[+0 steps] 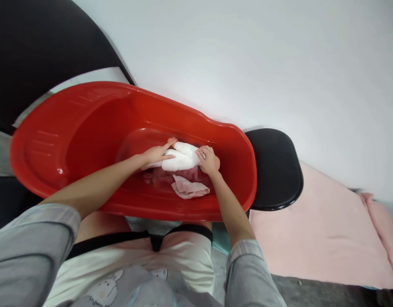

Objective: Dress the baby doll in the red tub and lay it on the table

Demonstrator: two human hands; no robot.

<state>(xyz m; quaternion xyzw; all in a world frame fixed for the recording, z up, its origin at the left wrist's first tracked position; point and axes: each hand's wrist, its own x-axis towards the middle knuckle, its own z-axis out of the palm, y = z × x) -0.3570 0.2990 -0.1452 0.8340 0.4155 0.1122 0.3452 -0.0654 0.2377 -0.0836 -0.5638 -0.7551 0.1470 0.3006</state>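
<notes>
A baby doll (179,159) in white clothing lies low inside a red baby bathtub (87,115). One small peach hand or foot of it sticks out at its upper left. At the left end of the white clothing, my left hand (156,154) grips the doll, thumb across the cloth and fingers along the far side. My right hand (208,159) is closed at the other end, fingertips pinching the white clothing. A peach-coloured part of the doll shows just beyond it, mostly hidden. Nearer to me, a crumpled pink cloth (188,186) lies on the tub floor.
A black stool (275,168) stands against the tub's right end. Beyond it is a low surface with a pink cover (321,230). A white wall (263,64) runs along the far side, and a large black curved object (49,42) stands at upper left.
</notes>
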